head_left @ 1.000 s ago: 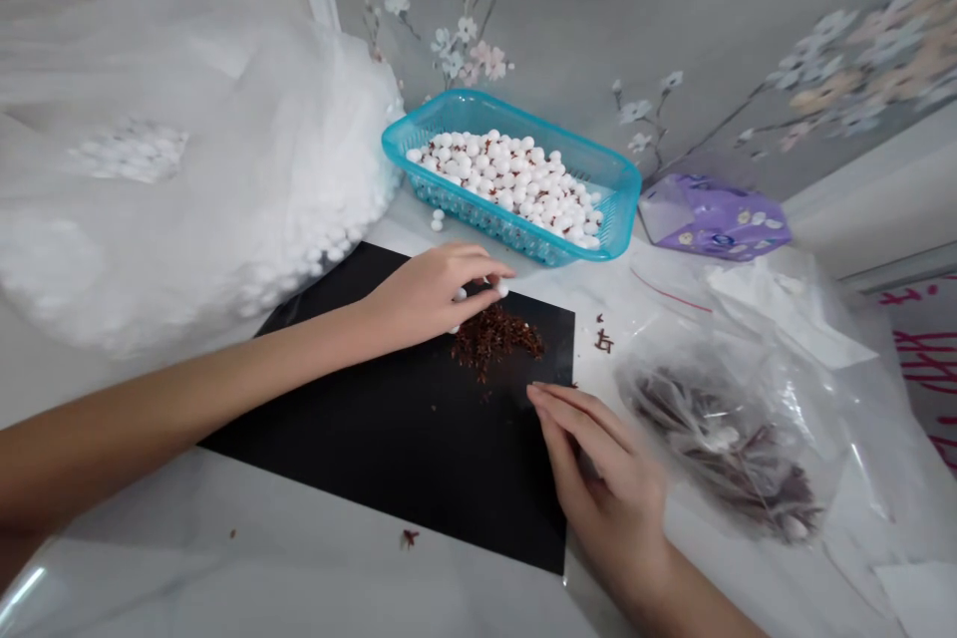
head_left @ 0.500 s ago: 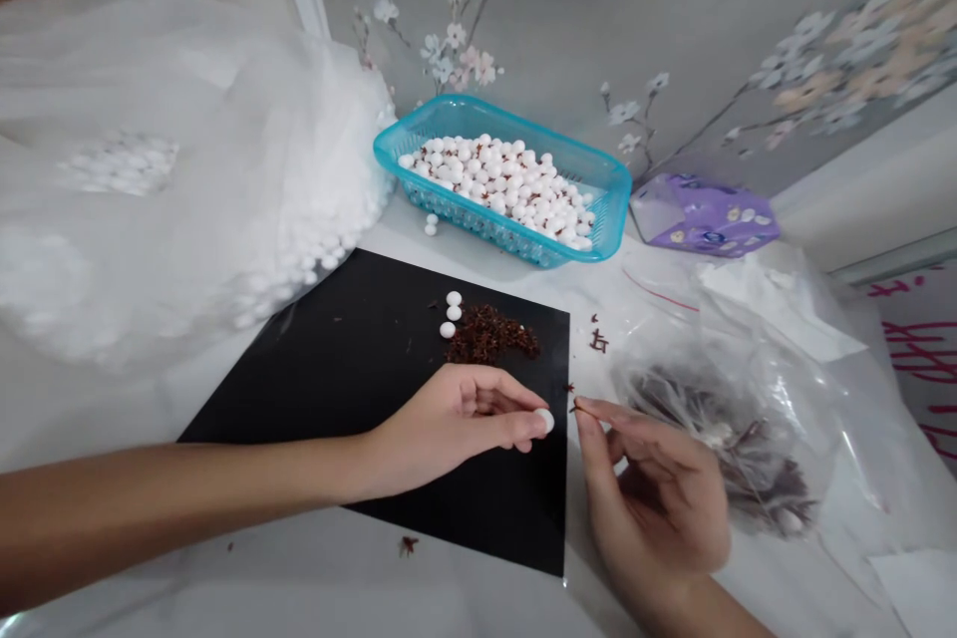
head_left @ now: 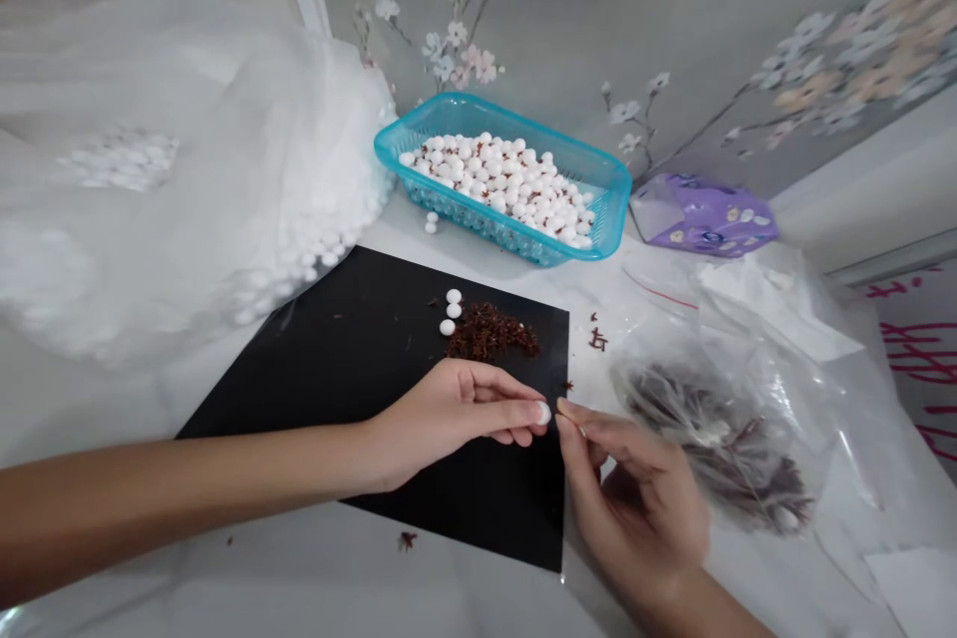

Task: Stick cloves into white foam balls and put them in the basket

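Between the thumb and fingers of my left hand [head_left: 478,409] is a small white ball [head_left: 544,413], held above the right part of a black sheet [head_left: 478,488]. Just right of the ball, my right hand [head_left: 635,478] pinches a tiny brown piece [head_left: 582,430], mostly covered by the fingertips. A narrow gap separates the fingertips from the ball. A heap of small dark-brown pieces [head_left: 489,333] lies on the sheet beyond my left hand. Several loose white balls [head_left: 447,327] touch or lie close to its left side.
A blue plastic basket [head_left: 617,209] holds many white balls with brown bits. A large translucent bag [head_left: 224,90] of white balls fills the left. At right lie a clear bag [head_left: 718,439] with dark pieces and a purple packet [head_left: 707,215]. Brown bits [head_left: 598,339] are scattered on the table.
My right hand has moved left, bringing its pinched fingertips nearer the white ball. The left hand stays nearly in place, still holding the ball.
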`<state>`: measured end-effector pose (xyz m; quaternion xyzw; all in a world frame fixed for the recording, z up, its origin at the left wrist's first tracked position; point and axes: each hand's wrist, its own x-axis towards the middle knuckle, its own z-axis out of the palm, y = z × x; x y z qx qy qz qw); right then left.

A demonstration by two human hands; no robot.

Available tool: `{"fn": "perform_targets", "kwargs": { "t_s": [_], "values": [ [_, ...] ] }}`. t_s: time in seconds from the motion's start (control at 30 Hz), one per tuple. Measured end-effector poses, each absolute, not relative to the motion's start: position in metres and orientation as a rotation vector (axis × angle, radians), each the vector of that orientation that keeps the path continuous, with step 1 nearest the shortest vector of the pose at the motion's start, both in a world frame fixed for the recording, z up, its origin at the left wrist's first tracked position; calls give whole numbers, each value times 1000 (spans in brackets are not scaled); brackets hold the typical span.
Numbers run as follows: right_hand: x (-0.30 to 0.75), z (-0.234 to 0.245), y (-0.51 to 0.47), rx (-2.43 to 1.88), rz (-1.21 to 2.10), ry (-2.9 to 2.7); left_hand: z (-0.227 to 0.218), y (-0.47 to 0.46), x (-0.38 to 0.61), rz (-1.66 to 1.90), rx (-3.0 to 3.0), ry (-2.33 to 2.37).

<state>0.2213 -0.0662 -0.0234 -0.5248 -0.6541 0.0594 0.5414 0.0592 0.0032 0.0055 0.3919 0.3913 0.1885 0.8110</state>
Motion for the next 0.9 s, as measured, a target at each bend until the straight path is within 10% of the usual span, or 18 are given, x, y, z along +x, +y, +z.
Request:
{"fn": "perform_targets", "kwargs": {
  "t_s": [0.9],
  "values": [
    [214, -21, -60, -1200, 238, -1557, 4, 5, 57, 424, 812, 815]
  ]
}}
